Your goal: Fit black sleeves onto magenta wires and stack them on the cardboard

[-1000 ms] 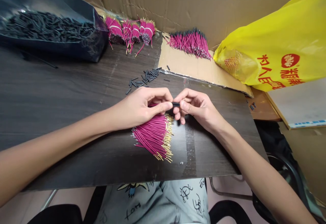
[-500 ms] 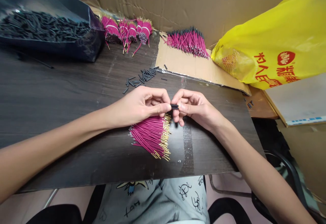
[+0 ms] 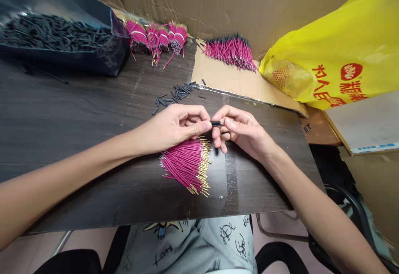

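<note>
My left hand (image 3: pixel 187 124) is closed in a pinch on a short black sleeve (image 3: pixel 215 123). Gold metal shows at the sleeve's right end. Whether more than one piece is in the pinch, I cannot tell. My right hand (image 3: pixel 240 129) is loosely curled around that gold end, its thumb close to the tip and its fingers apart. Below the hands lies a fanned pile of magenta wires (image 3: pixel 185 164), gold ends to the right and silvery ends to the left. Loose black sleeves (image 3: pixel 177 93) are scattered just beyond my left hand.
A dark bag (image 3: pixel 115 58) full of black sleeves stands at the far left. Tied magenta wire bundles (image 3: pixel 163 39) lie beside it. Black-tipped wires (image 3: pixel 230 51) rest on a cardboard sheet (image 3: pixel 218 78). A yellow plastic bag (image 3: pixel 330 49) stands at the right.
My right thumb has drawn back slightly to the right from the sleeve, so more of the gold end shows. The pinched sleeve has shifted slightly up and to the right.
</note>
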Demonstrator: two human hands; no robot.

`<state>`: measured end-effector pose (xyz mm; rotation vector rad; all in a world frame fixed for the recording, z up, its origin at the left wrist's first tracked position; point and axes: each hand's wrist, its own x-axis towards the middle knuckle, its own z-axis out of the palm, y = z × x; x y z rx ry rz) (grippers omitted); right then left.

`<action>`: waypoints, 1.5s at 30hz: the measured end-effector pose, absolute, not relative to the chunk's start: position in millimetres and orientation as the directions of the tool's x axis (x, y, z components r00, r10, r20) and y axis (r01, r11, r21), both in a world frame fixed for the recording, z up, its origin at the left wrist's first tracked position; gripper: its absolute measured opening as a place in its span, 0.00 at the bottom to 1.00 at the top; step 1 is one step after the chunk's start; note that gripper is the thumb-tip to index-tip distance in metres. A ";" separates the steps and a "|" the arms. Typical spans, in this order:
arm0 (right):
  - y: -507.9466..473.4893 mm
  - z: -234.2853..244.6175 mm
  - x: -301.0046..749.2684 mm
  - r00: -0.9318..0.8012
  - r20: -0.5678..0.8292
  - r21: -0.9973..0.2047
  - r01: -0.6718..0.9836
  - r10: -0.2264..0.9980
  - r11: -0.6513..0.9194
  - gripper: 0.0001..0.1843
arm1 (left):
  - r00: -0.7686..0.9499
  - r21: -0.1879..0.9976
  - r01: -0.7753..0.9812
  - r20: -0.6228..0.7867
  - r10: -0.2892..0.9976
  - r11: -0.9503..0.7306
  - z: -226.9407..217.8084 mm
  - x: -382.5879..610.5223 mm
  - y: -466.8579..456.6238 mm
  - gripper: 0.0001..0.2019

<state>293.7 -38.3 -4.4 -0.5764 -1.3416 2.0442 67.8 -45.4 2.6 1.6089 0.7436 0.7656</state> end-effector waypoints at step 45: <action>-41.4 -10.7 288.3 -0.637 -0.015 -0.960 -0.205 0.771 -0.189 0.14 | 0.551 0.939 0.194 0.135 0.824 -0.284 14.3 63.5 -48.1 0.10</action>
